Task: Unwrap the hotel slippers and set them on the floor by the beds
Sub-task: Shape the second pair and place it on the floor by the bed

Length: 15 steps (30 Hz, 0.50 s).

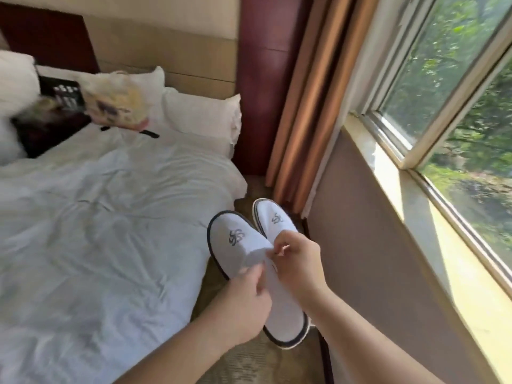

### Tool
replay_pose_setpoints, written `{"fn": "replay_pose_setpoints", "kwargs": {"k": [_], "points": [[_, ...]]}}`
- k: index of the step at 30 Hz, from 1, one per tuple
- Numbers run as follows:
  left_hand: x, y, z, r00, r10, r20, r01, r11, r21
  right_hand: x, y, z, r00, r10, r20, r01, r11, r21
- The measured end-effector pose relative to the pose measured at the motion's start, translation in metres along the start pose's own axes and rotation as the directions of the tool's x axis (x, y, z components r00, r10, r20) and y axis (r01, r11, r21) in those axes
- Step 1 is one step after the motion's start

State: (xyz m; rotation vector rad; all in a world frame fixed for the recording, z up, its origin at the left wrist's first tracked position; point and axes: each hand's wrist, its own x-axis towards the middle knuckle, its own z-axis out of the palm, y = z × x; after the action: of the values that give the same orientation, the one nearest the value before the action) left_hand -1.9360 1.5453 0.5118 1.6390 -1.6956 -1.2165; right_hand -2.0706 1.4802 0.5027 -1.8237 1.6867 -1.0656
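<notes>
Two white hotel slippers with dark trim and an embroidered logo are held in the air above the carpet, between the bed and the window wall. My left hand (243, 300) grips the left slipper (235, 239) at its opening. My right hand (296, 261) pinches the edge of the right slipper (273, 218), whose toe points away from me. The heel of one slipper (288, 325) hangs below my hands. No wrapper is visible on either slipper.
A bed with a rumpled white duvet (97, 231) fills the left. Pillows (205, 115) and a crumpled plastic bag (116, 101) lie near the headboard. Brown curtains (304, 134) hang by the window sill (415, 217). A narrow strip of carpet (249, 356) runs between bed and wall.
</notes>
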Motion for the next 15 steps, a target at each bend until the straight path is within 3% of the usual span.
{"fn": "replay_pose_setpoints", "kwargs": {"k": [3,6,10,15], "points": [[0.037,-0.018,-0.001,0.985,-0.067,-0.159,0.076,0.996,0.052,0.027,-0.001,0.021,0.988,-0.11,0.112,0.116,0.992,-0.045],[0.072,-0.028,0.005,0.96,0.006,-0.279,0.038,0.988,0.151,0.057,0.006,0.034,0.976,-0.107,0.187,0.123,0.989,-0.077],[0.122,-0.031,0.008,0.922,0.17,-0.349,-0.025,0.923,0.384,0.091,0.014,0.044,0.972,-0.005,0.235,0.013,0.999,-0.036],[0.176,-0.05,0.001,0.933,0.271,-0.239,-0.113,0.847,0.519,0.133,0.04,0.047,0.936,0.213,0.279,-0.229,0.973,0.027]]}}
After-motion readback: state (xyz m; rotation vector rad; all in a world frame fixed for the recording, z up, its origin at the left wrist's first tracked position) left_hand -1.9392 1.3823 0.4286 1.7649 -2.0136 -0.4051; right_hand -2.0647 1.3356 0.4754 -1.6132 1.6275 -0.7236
